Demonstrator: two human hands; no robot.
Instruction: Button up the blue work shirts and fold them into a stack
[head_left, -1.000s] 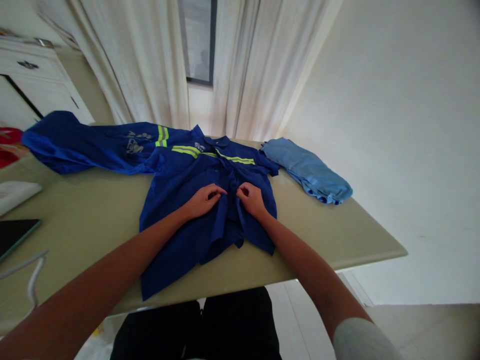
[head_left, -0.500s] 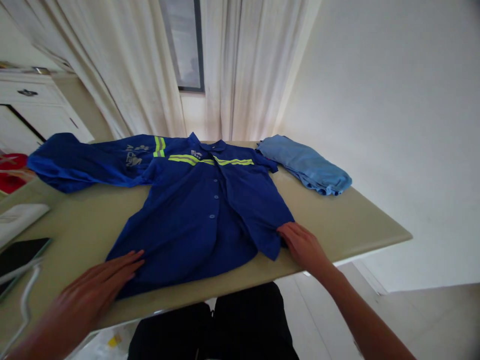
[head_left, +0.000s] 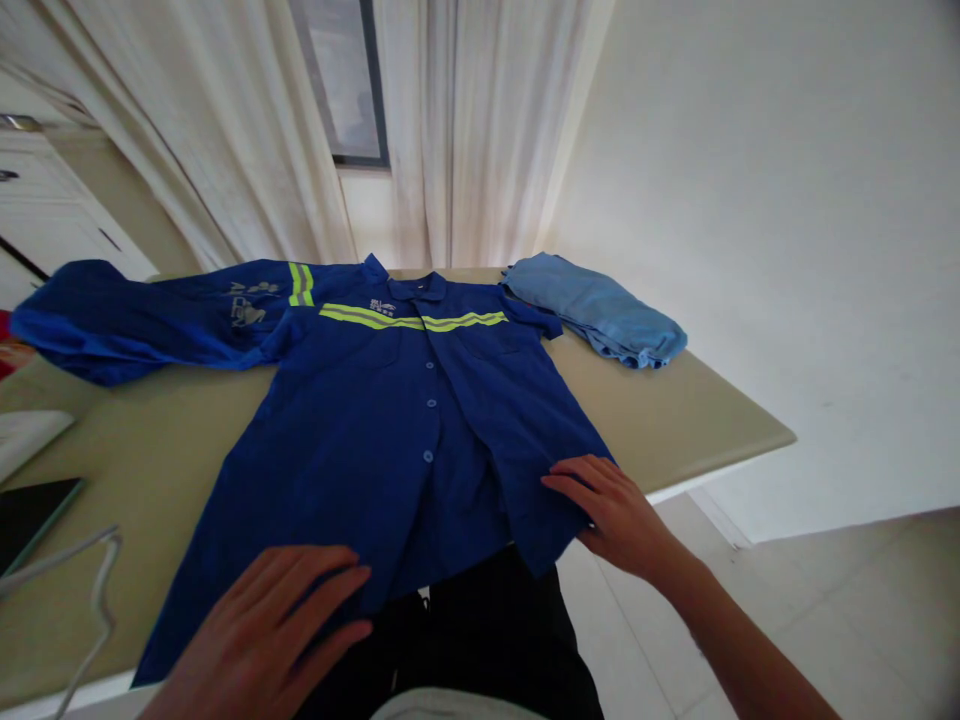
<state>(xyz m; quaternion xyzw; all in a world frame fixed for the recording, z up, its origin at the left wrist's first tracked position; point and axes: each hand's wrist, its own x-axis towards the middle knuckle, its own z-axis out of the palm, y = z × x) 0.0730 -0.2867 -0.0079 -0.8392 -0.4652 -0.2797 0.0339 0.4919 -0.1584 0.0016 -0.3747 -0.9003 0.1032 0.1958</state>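
A blue button-up work shirt [head_left: 337,420] with yellow-and-grey reflective bands lies front up, its collar at the far side. Its lower part hangs past the near table edge, and the front is partly unbuttoned. My left hand [head_left: 277,620] rests over the lower left front, fingers apart and thumb spread. At the right lower side edge of the shirt is my right hand [head_left: 611,510], its fingers stretched out on the cloth. The thumb sits by the edge, partly hidden. One sleeve stretches out to the left; the other is bunched on the right.
Folded light-blue cloth [head_left: 600,310] lies at the table's right back. At the left are a dark flat device [head_left: 34,515], a white object [head_left: 30,440] and a white cable [head_left: 101,600]. The table [head_left: 697,425] ends near a wall; curtains [head_left: 480,130] hang behind.
Both hands have moved from the middle front out to the lower sides. The shirt's front panels are spread flatter, and its hem has come nearer, over the table edge.
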